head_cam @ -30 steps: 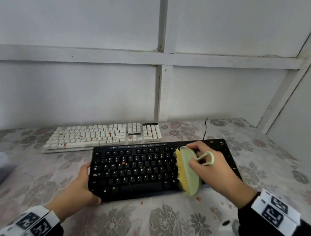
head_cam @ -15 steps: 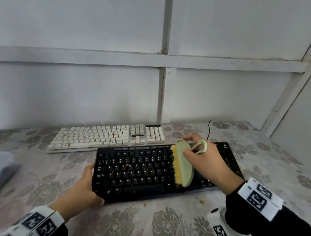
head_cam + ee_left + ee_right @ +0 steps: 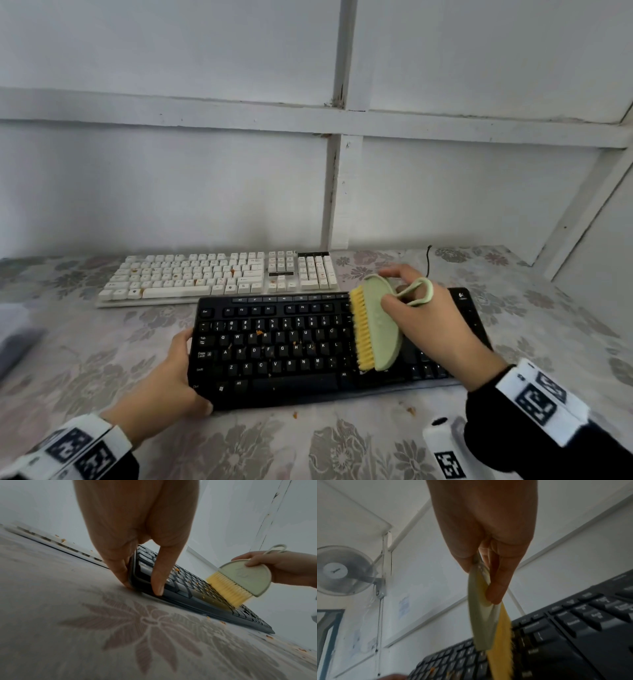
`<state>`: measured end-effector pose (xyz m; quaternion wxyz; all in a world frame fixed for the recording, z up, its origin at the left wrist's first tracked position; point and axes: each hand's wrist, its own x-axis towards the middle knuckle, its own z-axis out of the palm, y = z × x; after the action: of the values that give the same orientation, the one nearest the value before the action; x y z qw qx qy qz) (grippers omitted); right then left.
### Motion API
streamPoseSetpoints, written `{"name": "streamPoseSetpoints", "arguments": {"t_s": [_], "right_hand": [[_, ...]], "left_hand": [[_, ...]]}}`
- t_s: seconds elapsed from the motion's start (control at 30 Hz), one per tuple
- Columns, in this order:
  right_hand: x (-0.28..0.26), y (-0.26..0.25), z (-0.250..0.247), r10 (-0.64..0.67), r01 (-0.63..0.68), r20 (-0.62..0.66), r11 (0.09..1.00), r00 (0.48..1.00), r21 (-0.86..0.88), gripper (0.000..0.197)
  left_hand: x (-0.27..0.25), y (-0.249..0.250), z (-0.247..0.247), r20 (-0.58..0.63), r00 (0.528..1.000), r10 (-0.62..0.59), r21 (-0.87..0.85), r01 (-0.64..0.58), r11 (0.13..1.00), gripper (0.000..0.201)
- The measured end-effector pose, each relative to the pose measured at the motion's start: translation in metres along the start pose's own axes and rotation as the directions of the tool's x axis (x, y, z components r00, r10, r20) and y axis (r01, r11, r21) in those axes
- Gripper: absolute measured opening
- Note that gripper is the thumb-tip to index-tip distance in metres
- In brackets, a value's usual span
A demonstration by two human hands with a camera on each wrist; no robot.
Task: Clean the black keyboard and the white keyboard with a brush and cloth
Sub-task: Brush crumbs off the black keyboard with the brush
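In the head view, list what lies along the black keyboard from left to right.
Left hand gripping the left edge of the black keyboard → orange crumbs on the letter keys → yellow-bristled pale green brush → right hand holding it.

Black sleeves [image 3: 496, 428] — white wristbands [image 3: 537, 401] with black square markers

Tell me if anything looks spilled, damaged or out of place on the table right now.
Orange crumbs are scattered on the black keyboard keys left of the brush, on the white keyboard, and on the floral tablecloth in front. Nothing looks damaged. The left hand steadies the black keyboard; the right hand holds the brush.
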<state>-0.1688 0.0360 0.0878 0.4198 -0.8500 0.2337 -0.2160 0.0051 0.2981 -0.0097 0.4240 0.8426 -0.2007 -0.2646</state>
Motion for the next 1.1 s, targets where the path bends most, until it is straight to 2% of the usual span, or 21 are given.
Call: {"name": "streamPoseSetpoints", "arguments": {"t_s": [0.23, 0.3, 0.4, 0.47, 0.57, 0.73, 0.9, 0.97, 1.1], "right_hand": [[-0.032, 0.009, 0.004, 0.031, -0.031, 0.237, 1.0, 0.971, -0.003, 0.025], [-0.027, 0.004, -0.005, 0.017, -0.023, 0.181, 0.999, 0.983, 0.027, 0.025], [-0.008, 0.0, -0.012, -0.051, 0.051, -0.002, 0.998, 0.999, 0.02, 0.029], [0.002, 0.001, -0.012, -0.073, 0.073, -0.046, 0.997, 0.996, 0.01, 0.033], [0.001, 0.007, -0.005, -0.064, 0.064, 0.003, 0.998, 0.998, -0.01, 0.031], [-0.03, 0.024, 0.008, -0.079, 0.09, 0.161, 0.994, 0.984, -0.061, 0.032], [-0.041, 0.021, -0.003, 0.036, -0.033, 0.263, 0.999, 0.964, -0.015, 0.034], [-0.034, 0.012, -0.009, 0.016, -0.015, 0.232, 1.0, 0.973, -0.008, 0.034], [-0.007, -0.007, -0.008, -0.053, 0.052, 0.05, 0.998, 0.997, 0.018, 0.034]], "left_hand": [[-0.001, 0.001, 0.0, -0.005, 1.0, -0.007, 0.001, 0.007, 1.0, 0.106], [-0.001, 0.001, 0.0, -0.005, 1.0, -0.008, 0.009, 0.008, 1.0, 0.105], [-0.001, 0.002, 0.0, -0.005, 1.0, -0.019, 0.004, 0.019, 1.0, 0.105], [-0.001, 0.002, 0.0, -0.004, 1.0, -0.019, 0.003, 0.019, 1.0, 0.105], [-0.001, 0.002, 0.0, 0.005, 1.0, -0.014, -0.012, 0.014, 1.0, 0.108], [0.0, 0.002, 0.001, -0.016, 1.0, -0.024, 0.013, 0.025, 1.0, 0.107], [-0.001, 0.001, 0.0, -0.012, 1.0, -0.022, 0.0, 0.022, 1.0, 0.108], [-0.002, 0.001, 0.0, -0.01, 1.0, -0.02, 0.013, 0.021, 1.0, 0.108], [-0.002, 0.002, 0.0, -0.006, 1.0, -0.025, 0.017, 0.025, 1.0, 0.108]]}}
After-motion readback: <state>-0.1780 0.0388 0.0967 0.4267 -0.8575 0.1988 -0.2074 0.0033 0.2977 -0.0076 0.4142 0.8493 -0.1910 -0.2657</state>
